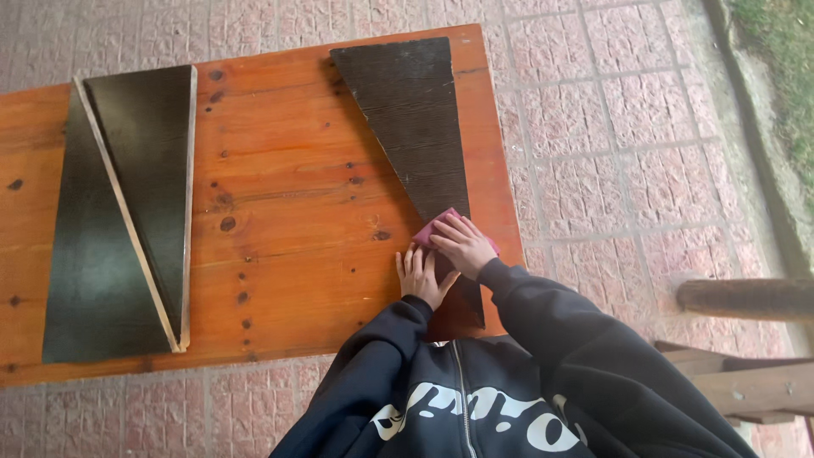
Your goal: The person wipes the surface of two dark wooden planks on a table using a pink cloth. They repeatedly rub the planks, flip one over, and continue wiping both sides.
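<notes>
- Head view, looking straight down: I note a varnished orange wooden table (280,195) standing on pinkish paving stones (593,127).
- A dark triangular wooden board (415,119) lies at the right end of the table, wide end far from the person, narrowing to a point at the near edge.
- The right hand (462,244) lies flat on the narrow part of this board, fingers fairly close together and pointing left, pressing a pink sheet, seemingly sandpaper (432,225), against the wood. The sheet shows only at the fingertips; the rest is under the palm.
- The left hand (420,276) rests just beside the board's left edge, fingers extended and close together, palm down on the table top. I cannot tell whether it touches the board; it holds nothing.
- Both arms are in black sleeves of a zipped hooded top (475,399) with white lettering.
- Two further dark triangular boards (119,220) lie side by side at the left end of the table, well apart from the hands, pale cut edges showing between them.
- A rough timber frame (746,339) stands at the right margin; a grass strip (780,59) runs along the upper right corner.
</notes>
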